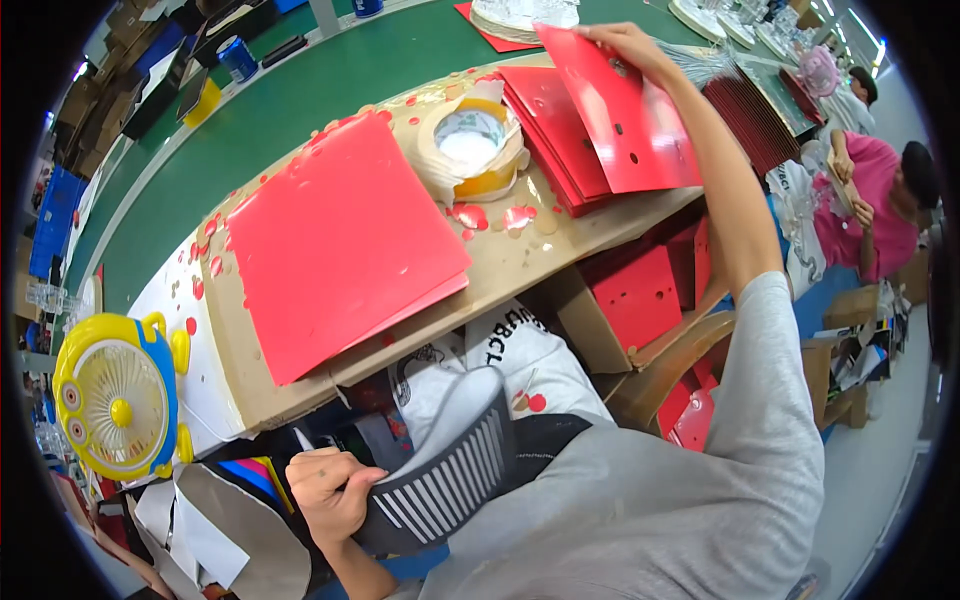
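Observation:
My right hand (630, 48) pinches the top edge of a glossy red sheet (620, 130) with punched holes, which is tilted up over a stack of red sheets (545, 125). Low on the left, my left hand (332, 490) is closed on dark grey cloth (440, 490) with white stripes and a pale underside; it looks like part of my grey shirt. A small white tip shows above that fist, its kind unclear. Another pile of red sheets (345, 240) lies left of a roll of tape (470, 140) on the cardboard-covered table (520, 265).
Round red scraps (470, 215) litter the cardboard. At left stands a yellow and blue fan (120, 400). Below the table edge, a cardboard box (590, 320) holds more red sheets. A green work surface (420, 60) runs behind. To the right sits a person in pink (880, 205).

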Demonstrator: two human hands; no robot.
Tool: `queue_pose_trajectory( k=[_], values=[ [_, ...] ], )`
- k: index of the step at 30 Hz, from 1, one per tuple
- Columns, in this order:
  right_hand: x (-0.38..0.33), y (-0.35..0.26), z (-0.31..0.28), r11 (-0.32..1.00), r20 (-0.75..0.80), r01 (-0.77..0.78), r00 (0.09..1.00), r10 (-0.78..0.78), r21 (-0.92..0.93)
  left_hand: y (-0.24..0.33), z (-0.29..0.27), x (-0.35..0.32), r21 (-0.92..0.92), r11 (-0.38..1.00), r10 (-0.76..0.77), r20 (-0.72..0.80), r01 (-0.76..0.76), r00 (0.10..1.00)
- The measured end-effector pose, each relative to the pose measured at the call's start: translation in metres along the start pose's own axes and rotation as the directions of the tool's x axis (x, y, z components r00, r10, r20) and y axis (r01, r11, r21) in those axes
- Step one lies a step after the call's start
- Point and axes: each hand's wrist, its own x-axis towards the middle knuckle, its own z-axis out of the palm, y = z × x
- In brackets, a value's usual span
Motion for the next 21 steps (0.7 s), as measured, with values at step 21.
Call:
queue_pose_trajectory(
  k=[21],
  values=[
    [-0.175,-0.134,0.086,0.865,-0.05,0.473,0.872,-0.486,-0.165,0.029,0.1,0.058,-0.13,0.921,-0.378,-0.082,0.366,0.922]
  ],
)
